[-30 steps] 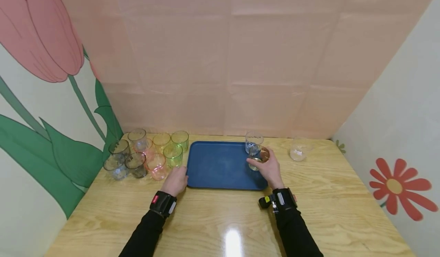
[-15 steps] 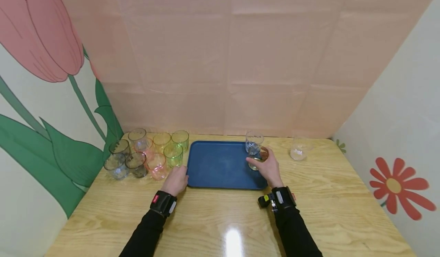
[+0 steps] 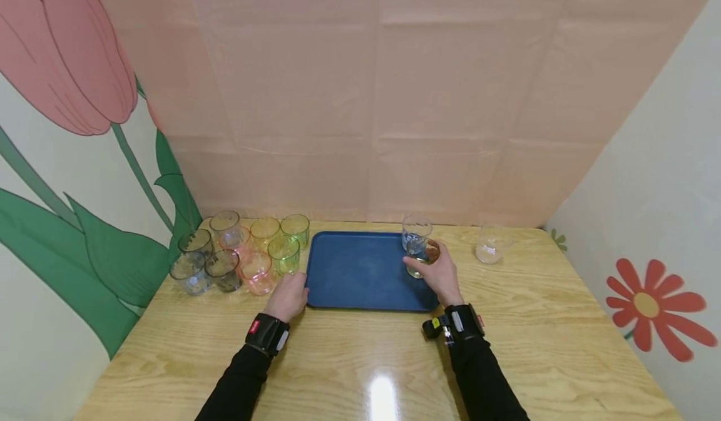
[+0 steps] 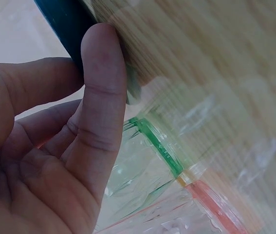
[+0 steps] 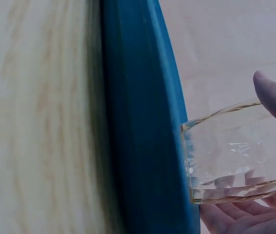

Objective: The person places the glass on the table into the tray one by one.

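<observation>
Glass in grip: in the head view it is over the right part of the tray, just in front of the rear glass, and has hardly moved over the last second. The right hand stays curled round it, and the left hand keeps its place at the tray's near-left edge. That suggests a pause at the moment of placing, with the glass not yet let go. Coloured glasses stand together on the table left of the tray; a clear glass stands well apart on the right; none of these has shifted. In the left wrist view the thumb and forefinger pinch the tray's edge, presumably to steady it, with green and red rims near the hand. In the right wrist view the thumb and the fingers hold opposite sides of the glass, only partly closed because its width fills the grip. The base appears at the tray, though I cannot tell whether it bears weight.
</observation>
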The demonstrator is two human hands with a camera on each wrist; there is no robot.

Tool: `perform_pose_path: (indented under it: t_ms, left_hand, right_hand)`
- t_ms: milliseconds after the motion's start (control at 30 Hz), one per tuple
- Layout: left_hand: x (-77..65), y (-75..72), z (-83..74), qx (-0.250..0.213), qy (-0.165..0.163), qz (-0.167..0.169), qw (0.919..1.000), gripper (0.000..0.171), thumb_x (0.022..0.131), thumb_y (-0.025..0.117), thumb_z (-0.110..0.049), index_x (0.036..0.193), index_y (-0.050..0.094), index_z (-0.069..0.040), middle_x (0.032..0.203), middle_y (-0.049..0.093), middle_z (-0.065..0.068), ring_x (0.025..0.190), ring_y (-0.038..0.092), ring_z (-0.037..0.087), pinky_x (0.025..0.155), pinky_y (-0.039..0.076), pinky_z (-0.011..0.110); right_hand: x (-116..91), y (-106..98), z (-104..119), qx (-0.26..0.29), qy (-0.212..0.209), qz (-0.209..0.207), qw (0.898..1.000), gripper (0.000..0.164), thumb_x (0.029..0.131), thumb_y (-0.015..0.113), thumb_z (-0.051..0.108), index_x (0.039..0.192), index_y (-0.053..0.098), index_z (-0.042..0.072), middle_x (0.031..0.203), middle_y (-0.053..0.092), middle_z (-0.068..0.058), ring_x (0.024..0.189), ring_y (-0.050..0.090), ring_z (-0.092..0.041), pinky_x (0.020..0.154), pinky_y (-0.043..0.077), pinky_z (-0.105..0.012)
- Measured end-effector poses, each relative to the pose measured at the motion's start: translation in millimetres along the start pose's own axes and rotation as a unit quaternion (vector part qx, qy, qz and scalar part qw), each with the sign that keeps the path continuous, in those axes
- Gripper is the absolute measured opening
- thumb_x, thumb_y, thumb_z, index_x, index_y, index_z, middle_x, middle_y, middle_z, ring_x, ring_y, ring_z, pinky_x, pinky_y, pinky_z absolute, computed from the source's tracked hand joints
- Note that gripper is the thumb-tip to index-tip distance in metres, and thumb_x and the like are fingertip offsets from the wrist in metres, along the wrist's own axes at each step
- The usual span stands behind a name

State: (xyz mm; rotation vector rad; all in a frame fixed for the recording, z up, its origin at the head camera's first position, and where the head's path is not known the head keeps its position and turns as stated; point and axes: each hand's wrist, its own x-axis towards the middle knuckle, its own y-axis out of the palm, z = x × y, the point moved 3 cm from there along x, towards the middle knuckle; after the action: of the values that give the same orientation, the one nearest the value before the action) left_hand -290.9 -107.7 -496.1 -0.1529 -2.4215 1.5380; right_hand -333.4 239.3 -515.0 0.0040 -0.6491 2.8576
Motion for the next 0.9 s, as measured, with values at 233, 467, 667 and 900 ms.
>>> perform_pose_path:
  t_ms: [233,467,667,900]
  left_hand:
    - [0.3,-0.1,0.6,-0.004,-0.003,-0.002,1.0000,0.006,0.087,0.068,0.000,0.090,0.067,0.004,0.077,0.067,0.016,0.076,0.068,0.031,0.063,0.054,0.043]
    - [-0.3,0.1,0.5,-0.002,0.004,-0.006,1.0000,0.004,0.086,0.068,0.000,0.088,0.067,0.004,0.075,0.067,0.016,0.074,0.068,0.030,0.061,0.053,0.041]
    - [-0.9,0.4,0.3,-0.006,0.002,0.001,1.0000,0.004,0.086,0.068,0.000,0.087,0.067,0.003,0.074,0.066,0.013,0.072,0.067,0.027,0.059,0.052,0.039]
    - [-0.8,-0.6,0.6,-0.003,0.002,-0.005,1.0000,0.004,0.086,0.068,0.000,0.087,0.067,0.004,0.074,0.066,0.015,0.072,0.067,0.029,0.061,0.053,0.040]
  right_hand:
    - [0.1,0.0,0.6,-0.002,0.005,-0.002,1.000,0.105,0.072,0.082,0.053,0.152,0.027,0.014,0.145,0.045,-0.022,0.124,0.053,-0.037,0.096,0.049,-0.050]
    - [0.4,-0.2,0.7,0.006,0.002,0.001,1.000,0.103,0.075,0.083,0.045,0.153,0.025,0.011,0.148,0.041,-0.024,0.133,0.045,-0.038,0.102,0.045,-0.051]
    - [-0.1,-2.0,-2.1,0.005,0.002,0.007,1.000,0.105,0.076,0.083,0.041,0.154,0.020,0.009,0.149,0.038,-0.023,0.135,0.041,-0.038,0.104,0.042,-0.052]
    - [0.0,-3.5,-1.2,-0.010,0.012,0.013,1.000,0.104,0.078,0.083,0.036,0.155,0.019,0.009,0.151,0.037,-0.023,0.137,0.038,-0.038,0.107,0.040,-0.053]
